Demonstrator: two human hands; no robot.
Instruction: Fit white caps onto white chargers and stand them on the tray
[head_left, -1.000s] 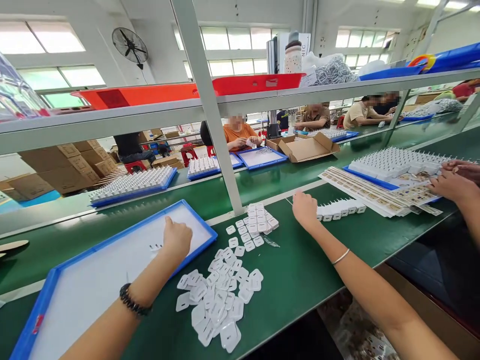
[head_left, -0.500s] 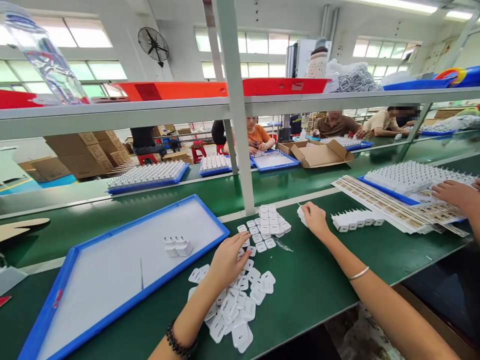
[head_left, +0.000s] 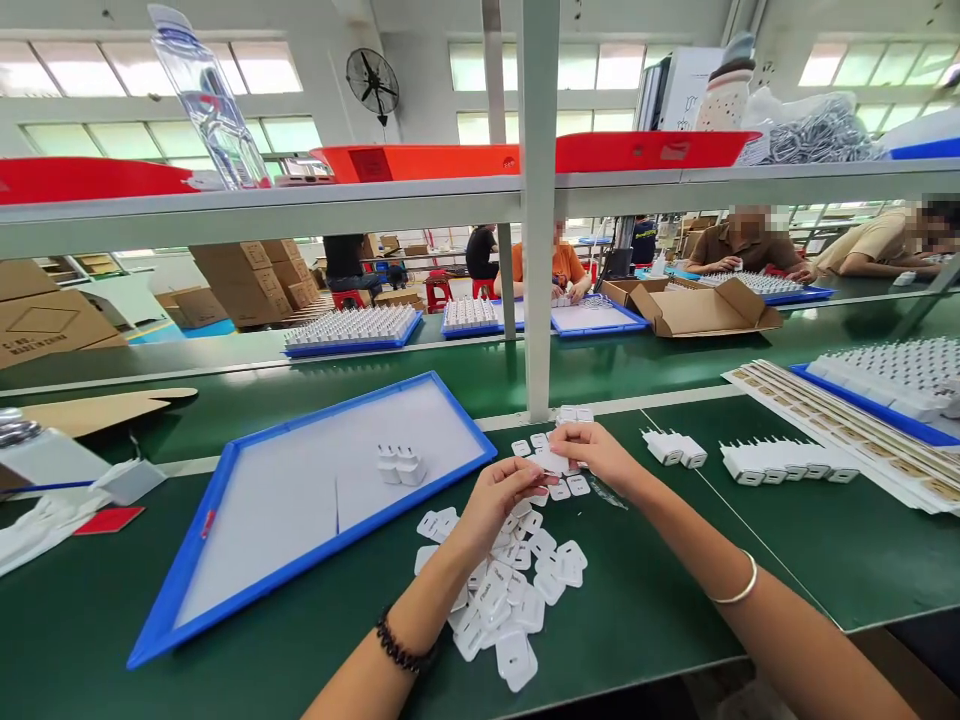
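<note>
My right hand (head_left: 594, 456) pinches a small white plastic cover (head_left: 551, 462) over the loose ones. My left hand (head_left: 499, 505) is closed at the fingertips just beside it; what it pinches, if anything, I cannot make out. Below my hands spreads a heap of flat white square covers (head_left: 499, 595) with small print. Behind my fingers lie more covers (head_left: 576, 413), partly hidden, in rows and stacks. To the right stand a few white plug chargers (head_left: 673, 447), pins up, and a longer row of chargers (head_left: 787, 462).
A blue-rimmed tray (head_left: 270, 540) at left holds a few chargers (head_left: 401, 464). Cardboard strips (head_left: 847, 430) and a full charger tray (head_left: 892, 375) lie at right. A shelf post (head_left: 535, 300) rises behind my hands. Co-workers sit across the green bench.
My right hand has come left from the chargers to meet my left hand, and a white cover now shows between them. The chargers it covered are now visible. The view has turned left.
</note>
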